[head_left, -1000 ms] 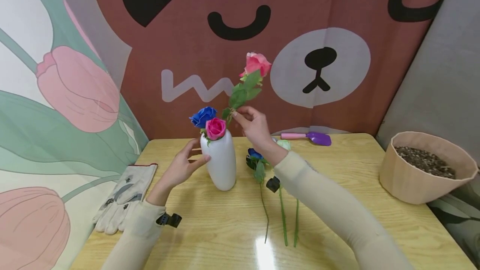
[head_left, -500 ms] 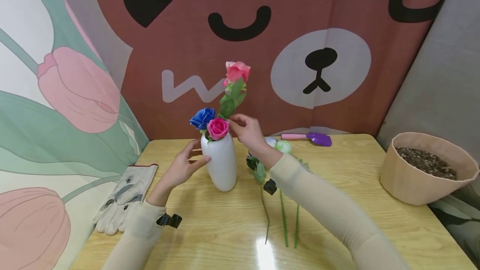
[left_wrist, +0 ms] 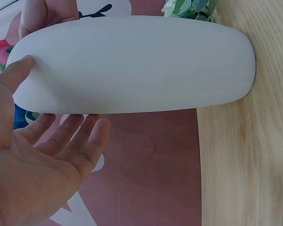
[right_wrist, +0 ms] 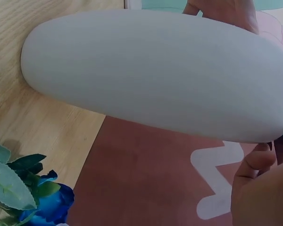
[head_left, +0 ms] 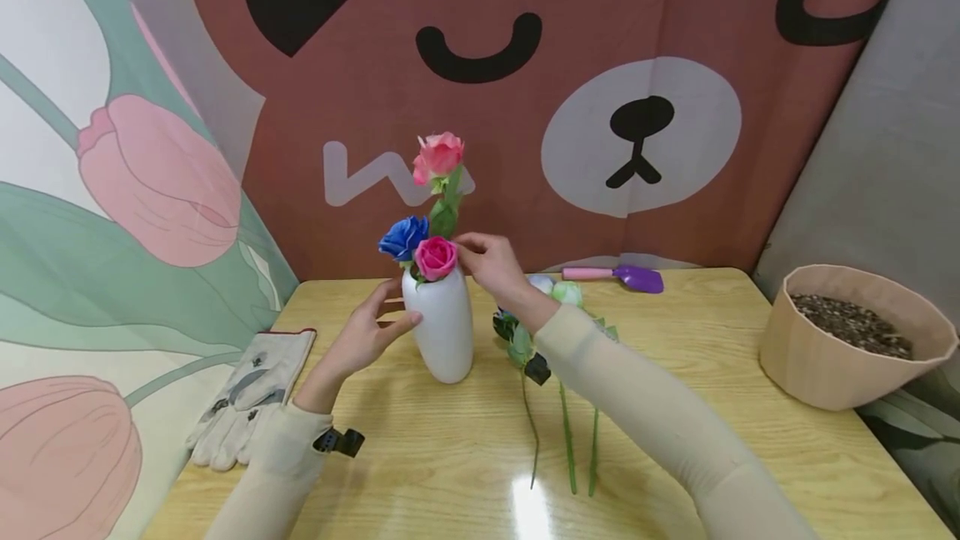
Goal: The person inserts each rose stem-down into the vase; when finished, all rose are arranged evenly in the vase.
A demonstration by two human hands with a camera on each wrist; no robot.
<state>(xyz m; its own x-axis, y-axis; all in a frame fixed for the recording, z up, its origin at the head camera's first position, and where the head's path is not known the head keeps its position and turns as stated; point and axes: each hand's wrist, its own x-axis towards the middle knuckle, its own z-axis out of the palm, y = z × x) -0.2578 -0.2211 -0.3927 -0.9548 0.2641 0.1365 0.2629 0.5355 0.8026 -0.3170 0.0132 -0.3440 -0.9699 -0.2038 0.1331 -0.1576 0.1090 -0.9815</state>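
Your left hand [head_left: 367,332] rests open-fingered against the white vase [head_left: 444,323] on the tabletop [head_left: 675,440] to steady it, while your right hand [head_left: 491,261] pinches the pink rose's stem [head_left: 444,211] at the vase mouth, keeping it upright.

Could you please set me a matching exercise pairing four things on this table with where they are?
Things:
1. tall rose
2. gloves
3. trowel
4. pot

Places:
A. far edge of the table, by the backdrop
B. right edge of the table, filled with soil
C. stem going into the vase, held by the right hand
D. left edge of the table, lying flat

Pairs: 1-C, 2-D, 3-A, 4-B
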